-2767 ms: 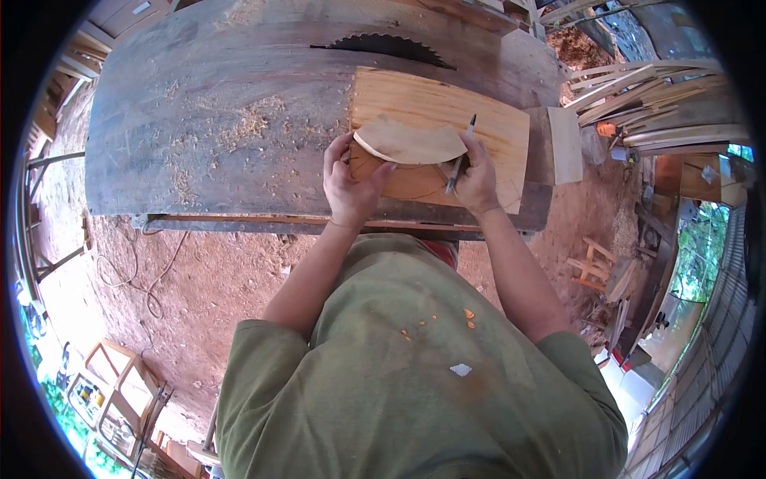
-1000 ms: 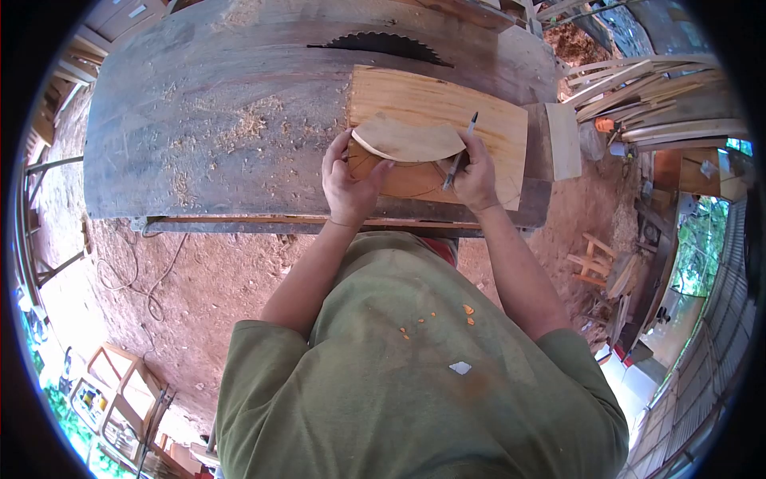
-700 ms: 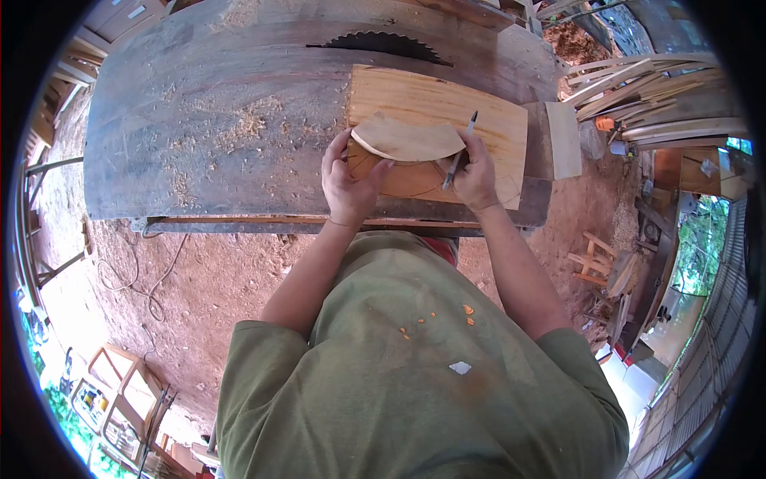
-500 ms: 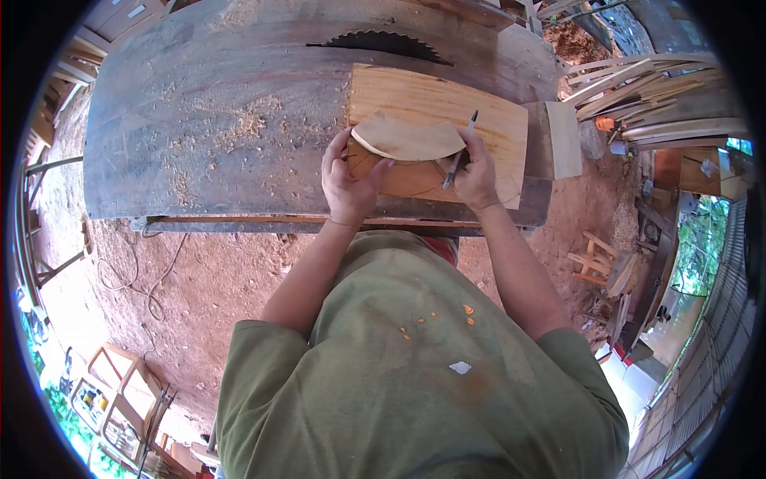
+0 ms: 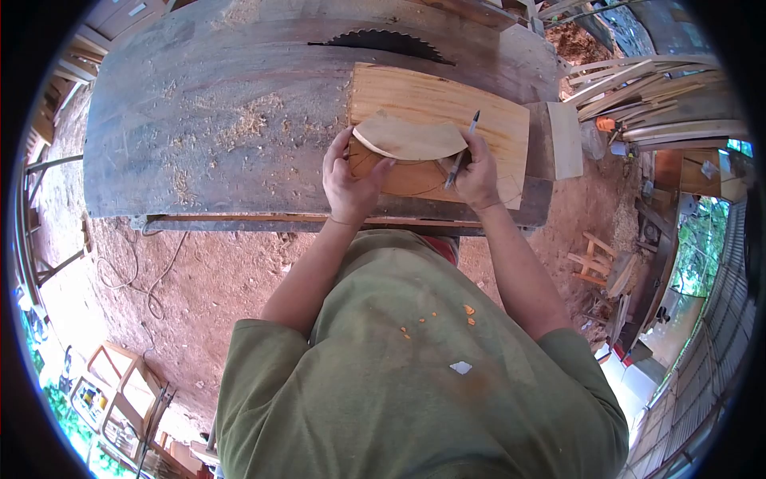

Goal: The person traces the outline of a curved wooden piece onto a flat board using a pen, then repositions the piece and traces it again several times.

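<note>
A curved, pale wooden template is held between my two hands, above a wide wooden board. My left hand grips its left end, with the thumb along the near edge. At the other end, my right hand is closed on the template and also holds a pen, which slants upward between the fingers. Thin curved lines are drawn on the near part of the board. The fingers beneath the template are hidden.
The board lies on a worn saw table strewn with wood shavings. Beyond it a toothed circular saw blade rises through the tabletop. A small flat panel sits at the right edge. Wood strips are piled farther right. A cord lies on the ground.
</note>
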`<state>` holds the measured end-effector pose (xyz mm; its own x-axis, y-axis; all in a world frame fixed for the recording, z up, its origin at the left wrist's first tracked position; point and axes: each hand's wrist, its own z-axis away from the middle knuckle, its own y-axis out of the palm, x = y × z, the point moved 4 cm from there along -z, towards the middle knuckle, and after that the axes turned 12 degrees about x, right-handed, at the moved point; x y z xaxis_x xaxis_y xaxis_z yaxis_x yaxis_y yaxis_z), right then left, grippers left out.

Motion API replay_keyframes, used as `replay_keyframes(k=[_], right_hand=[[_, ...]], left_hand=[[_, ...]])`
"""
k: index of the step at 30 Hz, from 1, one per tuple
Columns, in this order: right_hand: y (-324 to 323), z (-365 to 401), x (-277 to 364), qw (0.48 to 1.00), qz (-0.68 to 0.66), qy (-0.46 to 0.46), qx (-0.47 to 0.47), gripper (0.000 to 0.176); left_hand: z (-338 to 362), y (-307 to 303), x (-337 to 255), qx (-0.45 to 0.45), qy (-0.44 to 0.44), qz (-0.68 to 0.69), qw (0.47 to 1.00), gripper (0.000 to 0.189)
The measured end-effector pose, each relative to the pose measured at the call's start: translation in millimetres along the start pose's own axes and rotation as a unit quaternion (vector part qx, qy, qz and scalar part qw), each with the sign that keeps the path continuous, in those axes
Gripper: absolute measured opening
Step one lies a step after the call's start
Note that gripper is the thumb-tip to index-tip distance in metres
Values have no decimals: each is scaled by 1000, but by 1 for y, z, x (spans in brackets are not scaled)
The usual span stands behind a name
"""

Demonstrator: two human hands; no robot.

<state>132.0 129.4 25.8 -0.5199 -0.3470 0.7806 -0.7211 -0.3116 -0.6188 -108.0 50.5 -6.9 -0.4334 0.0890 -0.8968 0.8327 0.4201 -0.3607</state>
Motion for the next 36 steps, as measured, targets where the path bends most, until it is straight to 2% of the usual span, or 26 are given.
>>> replay_keyframes(k=[12, 14, 18, 20, 21, 23, 24, 25, 27, 29, 30, 31, 32, 33, 34, 36], right_hand=[[0, 0, 2, 999, -26, 21, -10, 51], [0, 0, -2, 1000, 19, 0, -2, 53], [-3, 0, 6, 1000, 21, -9, 7, 59], [-7, -2, 8, 981, -193, -26, -14, 54], [-10, -2, 7, 981, -192, -28, -10, 54], [-23, 1, -13, 910, -398, 67, -95, 43], [-31, -2, -16, 910, -399, 66, -88, 43], [-41, -6, -19, 897, -427, 67, -97, 39], [-59, -18, -23, 882, -457, 69, -98, 40], [-74, -38, -18, 903, -406, 100, -104, 49], [-77, -51, -9, 895, -419, 110, -106, 42], [-78, -64, -1, 896, -420, 108, -97, 42], [-76, -76, 6, 914, -383, 125, -46, 38], [-74, -88, 13, 928, -344, 141, 5, 34], [-71, -98, 23, 928, -345, 139, 13, 34], [-48, -116, 47, 934, -303, 149, 114, 26]], left_hand=[[0, -1, -1, 4, 5, -18, 1000, 66], [0, 0, 0, 4, -9, -8, 1000, 66], [0, -4, -5, 16, 5, -37, 999, 69], [1, -4, -6, 47, -22, 81, 995, 77], [1, -11, -11, 43, -23, 82, 995, 77], [-2, -30, -26, 53, 51, -82, 994, 80], [-2, -36, -31, 17, 164, -51, 985, 80], [-9, -39, -41, 12, 160, -55, 985, 80], [-14, -44, -82, 23, 285, -15, 958, 86], [-17, -39, -108, 135, 261, -21, 955, 68], [-24, -36, -125, 212, 215, -36, 952, 55], [-28, -32, -138, 287, 167, -48, 942, 43], [-30, -30, -148, 280, 162, -52, 945, 43], [-31, -23, -153, 314, 119, -84, 938, 38], [-31, -18, -154, 346, 76, -114, 928, 36], [-34, -15, -157, 370, 58, -134, 917, 39]])
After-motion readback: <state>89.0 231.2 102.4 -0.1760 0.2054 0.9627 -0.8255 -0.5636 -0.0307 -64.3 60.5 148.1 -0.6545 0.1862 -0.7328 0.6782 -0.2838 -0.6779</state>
